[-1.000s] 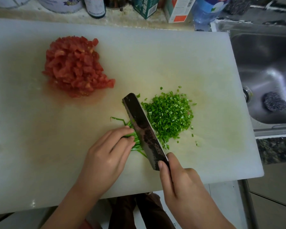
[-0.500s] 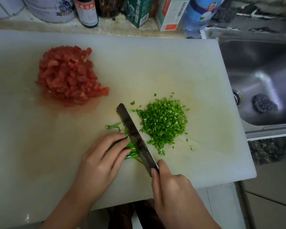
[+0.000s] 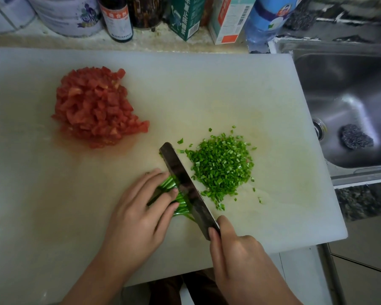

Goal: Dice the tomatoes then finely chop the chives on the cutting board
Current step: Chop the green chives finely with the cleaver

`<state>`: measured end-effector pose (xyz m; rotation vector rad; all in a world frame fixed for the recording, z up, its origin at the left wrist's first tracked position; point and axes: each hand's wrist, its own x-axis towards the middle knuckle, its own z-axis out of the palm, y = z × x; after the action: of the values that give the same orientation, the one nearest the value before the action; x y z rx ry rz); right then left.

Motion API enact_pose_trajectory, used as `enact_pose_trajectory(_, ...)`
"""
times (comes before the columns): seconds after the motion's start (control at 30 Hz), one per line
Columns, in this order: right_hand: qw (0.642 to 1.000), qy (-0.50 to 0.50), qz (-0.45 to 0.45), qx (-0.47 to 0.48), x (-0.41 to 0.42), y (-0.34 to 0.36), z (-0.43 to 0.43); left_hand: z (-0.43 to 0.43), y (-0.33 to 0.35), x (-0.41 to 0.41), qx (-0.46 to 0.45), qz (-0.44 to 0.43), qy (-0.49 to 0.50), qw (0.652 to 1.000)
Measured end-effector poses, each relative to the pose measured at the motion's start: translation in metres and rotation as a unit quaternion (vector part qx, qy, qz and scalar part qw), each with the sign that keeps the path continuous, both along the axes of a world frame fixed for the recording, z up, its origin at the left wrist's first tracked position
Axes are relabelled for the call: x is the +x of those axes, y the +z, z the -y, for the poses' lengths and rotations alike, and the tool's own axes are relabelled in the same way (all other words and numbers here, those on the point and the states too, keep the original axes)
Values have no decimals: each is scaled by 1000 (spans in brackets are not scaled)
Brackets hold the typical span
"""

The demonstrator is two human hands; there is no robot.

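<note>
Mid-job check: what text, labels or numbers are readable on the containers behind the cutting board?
Dark bottle: red label, Chinese characters, too blurred.
Green carton: white Chinese characters, barcode, unreadable.
White box: barcode, fine print, too small.
Blue bottle: logo, no legible words.

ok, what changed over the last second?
Left hand slid forward over the uncut chives, covering the stray strands; its fingers are now spread. Unchanged: the right hand keeps its grip on the knife, blade at the bundle; diced tomatoes; chopped chives.
</note>
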<state>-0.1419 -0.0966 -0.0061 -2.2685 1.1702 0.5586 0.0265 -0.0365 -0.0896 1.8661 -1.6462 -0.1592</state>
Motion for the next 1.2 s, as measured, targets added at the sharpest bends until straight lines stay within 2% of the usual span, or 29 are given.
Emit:
enact_pose_trajectory(0.17,1000,-1,-6,8,3,3,0,-3,2,-5,-2,-1,14,1000)
enact_pose_trajectory(0.4,1000,-14,-13,22,0,-1,0,-6,-4,-3,-16,-8,-26,999)
enact_pose_trajectory(0.7,999,-13,26,-16,3,3,0,0,-8,9,-30,20,-76,996)
enact_pose_trajectory(0.87,999,-30,33,-19,3,6,0,1,-5,-1,-34,48,-39,998)
enact_pose_trajectory(1.2,999,-31,41,-16,1,6,-1,1,-6,-10,-53,35,0,998)
